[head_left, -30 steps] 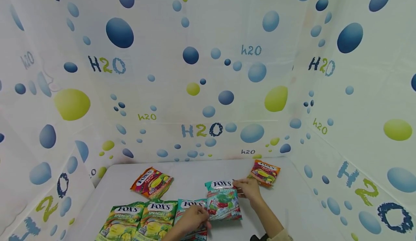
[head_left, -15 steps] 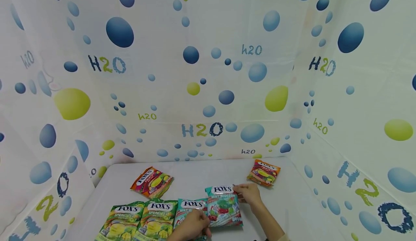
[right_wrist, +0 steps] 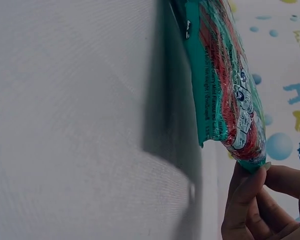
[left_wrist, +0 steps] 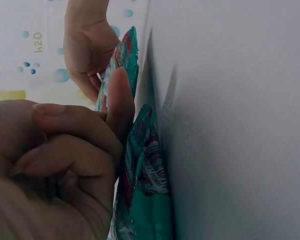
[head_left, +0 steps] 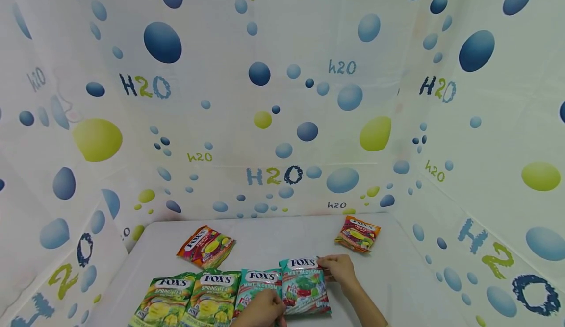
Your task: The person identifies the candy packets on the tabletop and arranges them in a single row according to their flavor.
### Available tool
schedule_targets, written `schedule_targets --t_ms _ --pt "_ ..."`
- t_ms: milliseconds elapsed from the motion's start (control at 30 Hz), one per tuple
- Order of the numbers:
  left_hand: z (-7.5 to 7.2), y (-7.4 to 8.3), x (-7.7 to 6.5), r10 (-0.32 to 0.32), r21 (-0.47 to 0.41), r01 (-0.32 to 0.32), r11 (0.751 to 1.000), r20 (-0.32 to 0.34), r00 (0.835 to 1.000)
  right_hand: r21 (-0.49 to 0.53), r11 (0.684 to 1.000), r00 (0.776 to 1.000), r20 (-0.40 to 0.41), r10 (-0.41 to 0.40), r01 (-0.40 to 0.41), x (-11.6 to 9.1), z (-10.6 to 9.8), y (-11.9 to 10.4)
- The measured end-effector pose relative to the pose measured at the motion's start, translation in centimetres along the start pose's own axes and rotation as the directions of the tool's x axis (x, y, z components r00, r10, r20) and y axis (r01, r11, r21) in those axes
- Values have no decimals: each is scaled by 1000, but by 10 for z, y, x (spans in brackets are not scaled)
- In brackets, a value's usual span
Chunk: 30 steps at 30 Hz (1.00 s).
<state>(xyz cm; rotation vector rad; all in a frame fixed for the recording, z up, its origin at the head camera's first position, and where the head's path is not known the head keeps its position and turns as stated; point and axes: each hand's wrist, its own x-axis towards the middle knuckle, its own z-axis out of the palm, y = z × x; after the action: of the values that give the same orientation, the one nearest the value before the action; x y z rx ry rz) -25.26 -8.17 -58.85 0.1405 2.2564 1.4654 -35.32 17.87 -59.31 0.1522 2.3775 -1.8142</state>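
Observation:
A teal Fox's Mint Blossom candy bag (head_left: 306, 288) is tilted up off the table, its printed face toward the head camera. My right hand (head_left: 339, 270) pinches its top right corner between thumb and fingers (right_wrist: 245, 192). At the bag's lower left edge, my left hand (head_left: 262, 308) has its fingers curled, and its thumb and finger pinch there. In the left wrist view a straight digit (left_wrist: 119, 95) overlaps the bag's edge. A second teal Mint Blossom bag (head_left: 258, 280) lies just left, partly hidden behind my left hand.
Two green Spring Tea bags, one at far left (head_left: 163, 300) and one beside it (head_left: 214, 295), continue the row. Orange-red Fruits bags lie farther back, one left (head_left: 206, 246) and one right (head_left: 358, 234). A bubble-patterned curtain (head_left: 282, 96) encloses the white table (head_left: 265, 231).
The right-hand Mint Blossom bag has come down toward the person, level with its neighbour. Both hands have moved nearer with it, uncovering more of the second teal bag's top.

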Motion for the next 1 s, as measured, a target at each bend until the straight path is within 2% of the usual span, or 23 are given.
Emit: schedule_targets --t_ms 100,300,400,700,867,1000 --pt "1 -2 2 -1 31 1 1000 -10 1000 -4 1000 1000 1 3 -3 0 0 1" --pt "0 -5 2 60 95 -59 994 -2 998 -16 1000 1000 3 6 -6 0 0 5" --pt "0 -7 3 70 113 -70 991 1 998 -18 1000 1000 0 6 -6 0 1 8" --pt "5 -12 8 89 193 -81 978 -33 995 -9 1000 1000 8 1 0 2 2 18" --pt "8 -13 7 151 233 -137 963 -41 988 -16 1000 1000 21 -11 11 3 2 21" --pt "11 -15 9 150 262 -128 957 -66 986 -35 999 1000 31 -4 5 2 -1 20"
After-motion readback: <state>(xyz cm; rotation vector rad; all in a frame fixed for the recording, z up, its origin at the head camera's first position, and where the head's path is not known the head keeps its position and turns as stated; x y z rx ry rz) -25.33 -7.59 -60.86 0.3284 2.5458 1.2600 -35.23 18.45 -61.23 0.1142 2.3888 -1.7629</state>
